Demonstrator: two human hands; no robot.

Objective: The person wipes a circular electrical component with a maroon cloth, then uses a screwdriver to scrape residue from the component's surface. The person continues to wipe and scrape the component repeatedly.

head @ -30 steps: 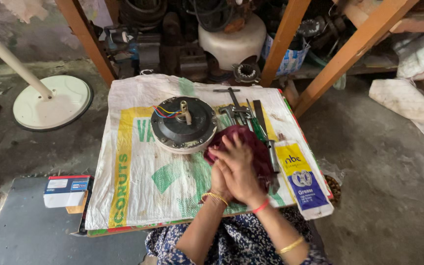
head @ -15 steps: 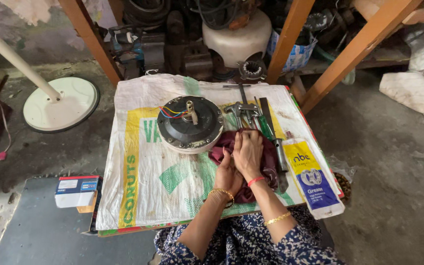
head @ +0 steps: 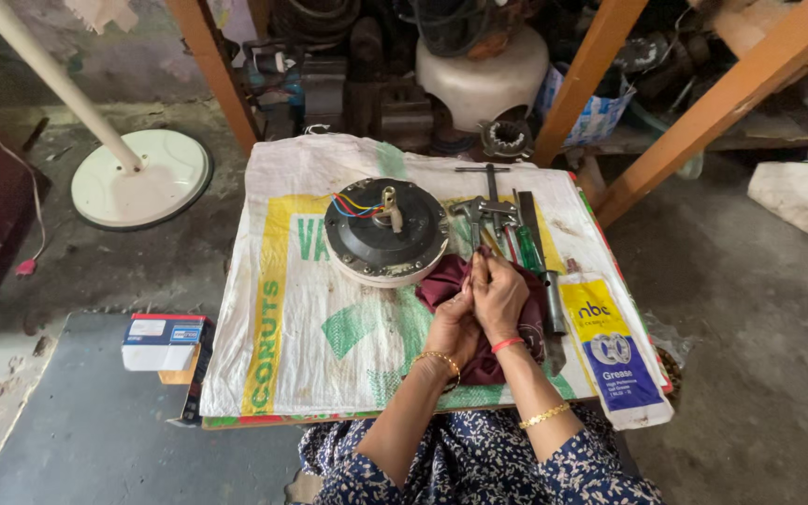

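Observation:
Both my hands rest together on a maroon cloth [head: 441, 281] lying on a low table covered with a white woven sack [head: 301, 309]. My left hand [head: 453, 323] and my right hand [head: 497, 295] press against each other, fingers closed over the cloth; whether a small part sits between them is hidden. Just beyond the cloth stands a round dark fan motor [head: 385, 229] with coloured wires and a short shaft on top.
Several hand tools [head: 507, 229], among them a spanner and green-handled screwdrivers, lie right of the motor. A yellow-and-blue grease pouch [head: 610, 341] lies at the table's right. A small box [head: 163, 341] sits left. A white round fan base [head: 142, 178], wooden posts and machine parts stand behind.
My hands have come down from in front of the camera onto the maroon cloth. The view has shifted slightly, bringing the table closer to centre.

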